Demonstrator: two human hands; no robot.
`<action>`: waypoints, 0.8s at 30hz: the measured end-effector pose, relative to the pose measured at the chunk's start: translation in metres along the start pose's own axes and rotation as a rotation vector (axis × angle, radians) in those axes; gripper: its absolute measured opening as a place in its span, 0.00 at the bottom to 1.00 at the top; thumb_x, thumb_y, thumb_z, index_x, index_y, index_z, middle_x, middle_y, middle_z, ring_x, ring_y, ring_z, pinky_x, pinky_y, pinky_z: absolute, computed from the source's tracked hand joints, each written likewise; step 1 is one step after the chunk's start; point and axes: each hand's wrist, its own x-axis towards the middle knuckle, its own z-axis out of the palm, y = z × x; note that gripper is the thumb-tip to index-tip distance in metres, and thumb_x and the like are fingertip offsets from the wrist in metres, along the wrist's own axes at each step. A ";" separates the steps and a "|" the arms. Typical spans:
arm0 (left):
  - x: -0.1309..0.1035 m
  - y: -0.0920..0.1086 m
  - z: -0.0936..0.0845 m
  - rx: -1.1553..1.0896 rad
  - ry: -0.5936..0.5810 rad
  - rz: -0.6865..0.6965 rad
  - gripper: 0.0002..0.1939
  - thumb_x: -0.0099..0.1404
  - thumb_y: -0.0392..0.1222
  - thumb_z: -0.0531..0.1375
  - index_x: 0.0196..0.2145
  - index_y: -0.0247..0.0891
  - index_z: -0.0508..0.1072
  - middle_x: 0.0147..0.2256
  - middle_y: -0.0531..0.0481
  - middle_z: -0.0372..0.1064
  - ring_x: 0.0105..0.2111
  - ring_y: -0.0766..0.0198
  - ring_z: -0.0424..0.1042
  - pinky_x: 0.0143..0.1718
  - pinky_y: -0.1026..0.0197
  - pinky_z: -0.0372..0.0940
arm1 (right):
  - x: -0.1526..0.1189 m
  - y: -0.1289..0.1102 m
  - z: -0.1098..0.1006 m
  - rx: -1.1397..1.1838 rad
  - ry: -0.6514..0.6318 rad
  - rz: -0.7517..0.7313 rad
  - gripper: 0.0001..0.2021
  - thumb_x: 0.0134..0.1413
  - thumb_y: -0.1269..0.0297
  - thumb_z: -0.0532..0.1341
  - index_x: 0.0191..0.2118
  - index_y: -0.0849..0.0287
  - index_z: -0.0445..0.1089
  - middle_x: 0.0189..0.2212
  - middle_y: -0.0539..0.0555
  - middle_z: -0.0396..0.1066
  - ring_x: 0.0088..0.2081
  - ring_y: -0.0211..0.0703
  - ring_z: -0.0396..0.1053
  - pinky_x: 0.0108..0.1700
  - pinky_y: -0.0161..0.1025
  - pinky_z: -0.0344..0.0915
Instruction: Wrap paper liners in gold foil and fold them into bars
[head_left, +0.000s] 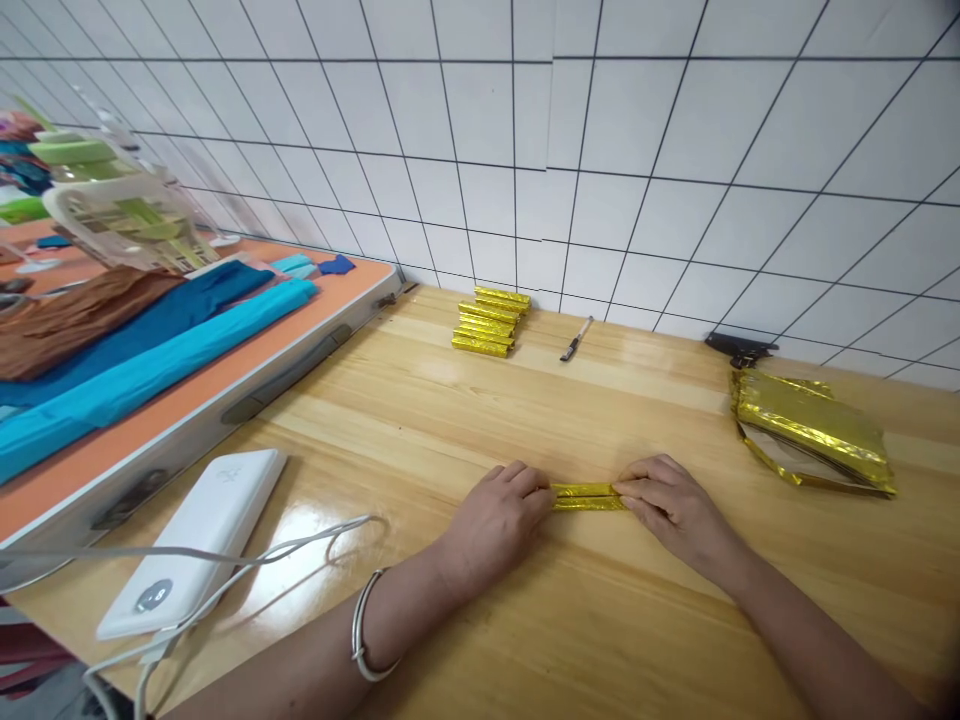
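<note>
A narrow folded strip of gold foil paper point(587, 497) lies flat on the wooden table, with a lengthwise gap or crease along its middle. My left hand point(501, 510) is closed over its left end, fingers bent and pressed together. At the other end my right hand point(667, 508) pinches the strip between thumb and fingers. Both ends of the strip are hidden under my fingers. Farther back, several folded gold foil pieces point(487, 325) sit in a small row near the wall. To the right rests a stack of gold foil sheets point(814, 425).
A pen point(576, 340) lies near the tiled wall. On the left are a white power bank point(195, 540) with a white cable point(277, 552), and an orange-topped table point(349, 280) bearing blue and brown paper point(97, 310). A black clip point(741, 347) sits behind the foil stack.
</note>
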 end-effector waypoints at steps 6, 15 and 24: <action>-0.002 0.001 0.003 0.050 0.018 -0.023 0.11 0.67 0.35 0.49 0.43 0.40 0.67 0.35 0.48 0.66 0.36 0.60 0.61 0.37 0.58 0.58 | 0.003 0.003 0.006 0.043 0.025 0.053 0.07 0.55 0.69 0.57 0.39 0.54 0.69 0.36 0.54 0.69 0.40 0.44 0.64 0.42 0.44 0.62; 0.000 0.010 -0.010 0.187 -0.120 0.138 0.11 0.67 0.36 0.48 0.44 0.34 0.66 0.39 0.44 0.65 0.42 0.57 0.61 0.42 0.56 0.59 | 0.004 -0.012 -0.011 -0.123 -0.053 -0.070 0.11 0.56 0.70 0.55 0.42 0.53 0.71 0.37 0.55 0.70 0.41 0.44 0.64 0.41 0.44 0.64; 0.005 0.014 -0.015 0.289 -0.182 0.199 0.09 0.67 0.34 0.47 0.39 0.33 0.66 0.34 0.44 0.64 0.35 0.58 0.62 0.37 0.57 0.62 | -0.001 -0.022 -0.010 -0.403 -0.127 -0.159 0.11 0.58 0.71 0.53 0.43 0.59 0.70 0.36 0.56 0.70 0.44 0.47 0.62 0.45 0.47 0.62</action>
